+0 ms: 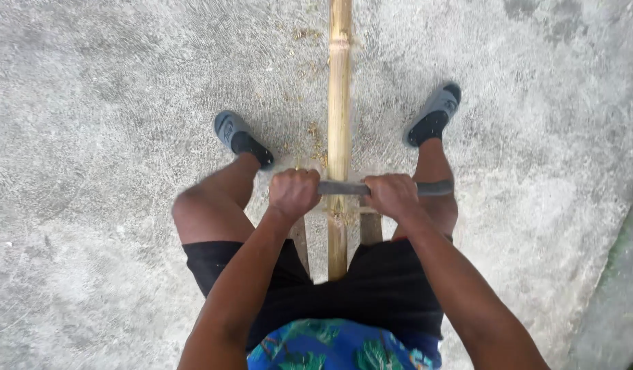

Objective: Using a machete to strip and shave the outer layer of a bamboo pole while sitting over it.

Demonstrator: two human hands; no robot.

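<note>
The one camera sits on my head and looks almost straight down my front, close enough that my forearms fill the lower half of the view. My shirt and shorts lie at the bottom edge, my feet near the middle, and the concrete floor (90, 103) spreads to every edge. No second view shares this scene.
</note>
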